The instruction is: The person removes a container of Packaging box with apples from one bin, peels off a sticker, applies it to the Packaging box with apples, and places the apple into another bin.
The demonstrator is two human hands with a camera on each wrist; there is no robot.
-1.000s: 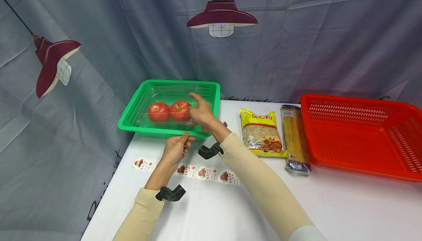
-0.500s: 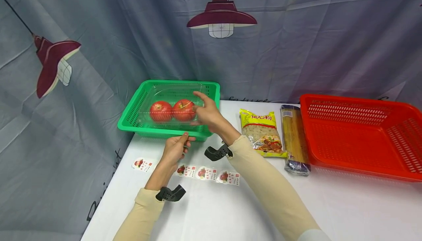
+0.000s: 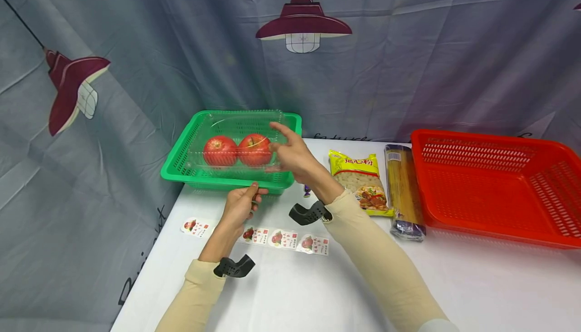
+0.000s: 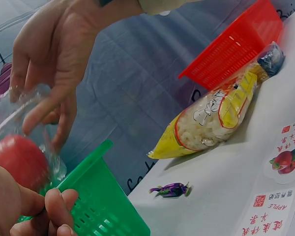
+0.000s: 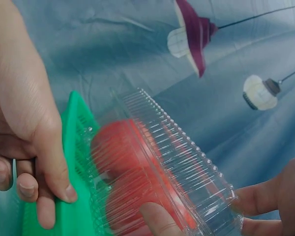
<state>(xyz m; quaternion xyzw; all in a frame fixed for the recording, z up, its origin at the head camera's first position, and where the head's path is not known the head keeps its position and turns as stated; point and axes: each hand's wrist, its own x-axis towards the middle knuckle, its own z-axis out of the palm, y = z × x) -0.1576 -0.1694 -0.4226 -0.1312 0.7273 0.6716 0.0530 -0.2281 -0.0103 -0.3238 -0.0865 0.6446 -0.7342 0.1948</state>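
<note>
My right hand grips the right end of a clear plastic clamshell box, with a thumb and fingers on its edges in the right wrist view. Two red apples sit inside the box, seen through its ribbed wall. The box is over the green basket; whether its underside touches the basket is hidden. At the basket's near rim, my left hand pinches the edge between thumb and fingers. In the left wrist view the right hand appears above that rim.
A row of apple stickers lies before the basket. A small purple-wrapped candy is right of it. Farther right are a yellow pasta bag, a spaghetti pack and a red basket. A grey curtain hangs behind.
My right hand has moved right and slightly up, bringing the clamshell box and its apples with it. The apples have shifted inside the view. My left hand stays at the basket rim.
</note>
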